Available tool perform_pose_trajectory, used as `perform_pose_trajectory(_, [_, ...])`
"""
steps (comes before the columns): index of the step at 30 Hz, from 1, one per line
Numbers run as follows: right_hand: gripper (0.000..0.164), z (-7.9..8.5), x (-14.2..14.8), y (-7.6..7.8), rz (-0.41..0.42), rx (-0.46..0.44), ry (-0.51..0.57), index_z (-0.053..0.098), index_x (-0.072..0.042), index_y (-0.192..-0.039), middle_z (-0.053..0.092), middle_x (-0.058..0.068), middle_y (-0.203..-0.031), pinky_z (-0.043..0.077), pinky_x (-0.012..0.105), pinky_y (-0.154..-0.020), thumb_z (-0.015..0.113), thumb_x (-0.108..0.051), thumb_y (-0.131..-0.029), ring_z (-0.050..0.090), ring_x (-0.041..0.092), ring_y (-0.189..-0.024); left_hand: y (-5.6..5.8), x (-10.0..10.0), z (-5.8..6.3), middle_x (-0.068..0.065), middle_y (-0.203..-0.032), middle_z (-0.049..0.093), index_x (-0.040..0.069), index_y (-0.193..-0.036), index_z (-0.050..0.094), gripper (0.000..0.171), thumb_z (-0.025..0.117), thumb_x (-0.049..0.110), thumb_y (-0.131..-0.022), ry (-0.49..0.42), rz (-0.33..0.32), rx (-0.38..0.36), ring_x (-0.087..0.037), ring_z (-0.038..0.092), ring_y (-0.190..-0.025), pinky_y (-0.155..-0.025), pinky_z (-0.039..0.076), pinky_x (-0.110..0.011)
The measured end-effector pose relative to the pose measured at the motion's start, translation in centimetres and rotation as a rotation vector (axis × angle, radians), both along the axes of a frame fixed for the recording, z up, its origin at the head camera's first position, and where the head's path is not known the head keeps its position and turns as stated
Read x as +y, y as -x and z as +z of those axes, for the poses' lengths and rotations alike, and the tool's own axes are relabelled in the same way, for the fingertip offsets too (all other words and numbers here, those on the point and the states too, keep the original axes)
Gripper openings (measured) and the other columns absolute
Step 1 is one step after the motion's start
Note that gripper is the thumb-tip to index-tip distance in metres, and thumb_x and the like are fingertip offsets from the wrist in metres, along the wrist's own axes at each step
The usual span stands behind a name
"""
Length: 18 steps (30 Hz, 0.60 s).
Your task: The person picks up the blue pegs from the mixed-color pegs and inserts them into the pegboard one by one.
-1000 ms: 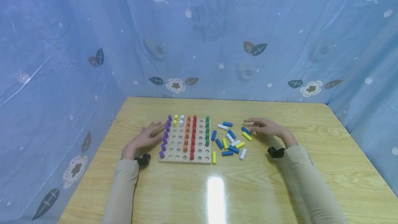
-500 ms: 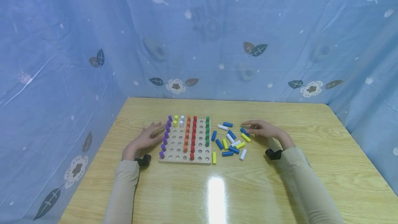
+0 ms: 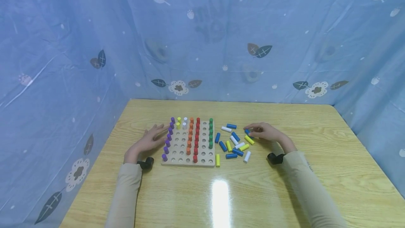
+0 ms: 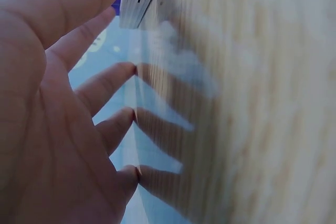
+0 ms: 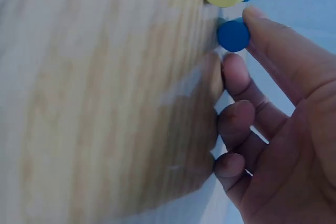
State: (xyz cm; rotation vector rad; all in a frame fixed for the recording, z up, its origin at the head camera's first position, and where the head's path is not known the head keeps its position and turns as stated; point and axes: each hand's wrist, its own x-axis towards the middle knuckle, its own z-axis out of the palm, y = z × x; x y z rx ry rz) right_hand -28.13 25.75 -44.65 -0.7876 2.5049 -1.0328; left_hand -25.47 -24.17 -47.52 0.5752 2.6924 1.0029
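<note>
In the head view my left hand [image 3: 148, 140] rests at the left side of a wooden pegboard [image 3: 188, 163], fingers spread. The left wrist view shows its fingertips touching the tabletop and the uppermost digit against the board's edge [image 4: 137, 3]. My right hand [image 3: 266, 132] is at the right end of the loose pegs, its thumb and index finger at a blue peg [image 3: 247, 131], which they appear to pinch. In the right wrist view the thumb tip meets that blue peg [image 5: 233, 36], and the other fingers curl beneath. A yellow peg [image 3: 249, 140] lies just beside it.
Standing in the board are a purple row [image 3: 167, 143], an orange row [image 3: 190, 138], a red row [image 3: 197, 138] and a green row [image 3: 211, 133], plus a few yellow and white pegs. Several loose blue, white and yellow pegs lie right of the board. A blue curtain [image 3: 221, 45] hangs behind.
My right hand has moved a little left and its thumb and index have closed in at the blue peg. That peg and the yellow one beside it have shifted slightly left. My left hand stays put.
</note>
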Motion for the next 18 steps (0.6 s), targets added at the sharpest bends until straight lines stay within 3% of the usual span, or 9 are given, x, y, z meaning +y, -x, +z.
perform_pose_trajectory(3, [0.034, 0.9, -0.4, -0.6, -0.013, 0.001, 0.008, 0.054, 0.005, -0.124, 0.062, 0.019, -0.094, 0.045, 0.029, -0.054, 0.055, -0.009, -0.093, 0.049, 0.037, -0.064, -0.1, 0.0, 0.1, -0.020, -0.153, 0.014, 0.014, -0.145, 0.032, 0.056, 0.050, 0.032, -0.095, -0.002, -0.005, 0.007, -0.045, -0.003, -0.139, -0.105, -0.015, -0.065])
perform_pose_trajectory(8, [0.032, 1.1, -0.5, -0.9, -0.044, 0.016, 0.012, 0.055, 0.004, -0.121, 0.059, 0.017, -0.085, 0.042, 0.024, -0.055, 0.056, -0.009, -0.092, 0.048, 0.027, -0.064, -0.1, 0.0, 0.1, -0.021, -0.152, 0.015, 0.014, -0.144, 0.032, 0.057, 0.049, 0.036, -0.095, 0.010, 0.003, 0.012, -0.044, -0.002, -0.139, -0.105, -0.015, -0.065])
perform_pose_trajectory(13, [0.031, 0.5, -0.3, -0.9, -0.082, 0.022, 0.047, 0.056, 0.004, -0.120, 0.057, 0.017, -0.085, 0.042, 0.023, -0.056, 0.057, -0.009, -0.092, 0.048, 0.021, -0.065, -0.1, 0.1, 0.2, -0.021, -0.153, 0.015, 0.015, -0.144, 0.032, 0.057, 0.049, 0.038, -0.095, 0.012, 0.012, 0.008, -0.044, -0.002, -0.140, -0.106, -0.014, -0.064])
perform_pose_trajectory(18, [0.032, -1.0, 0.3, -0.4, -0.121, 0.046, 0.116, 0.055, 0.005, -0.119, 0.057, 0.017, -0.090, 0.044, 0.024, -0.058, 0.058, -0.008, -0.091, 0.052, 0.025, -0.073, 0.0, 0.1, 0.1, -0.023, -0.152, 0.016, 0.013, -0.144, 0.033, 0.057, 0.050, 0.036, -0.095, 0.007, 0.001, 0.016, -0.046, -0.002, -0.139, -0.105, -0.014, -0.065])
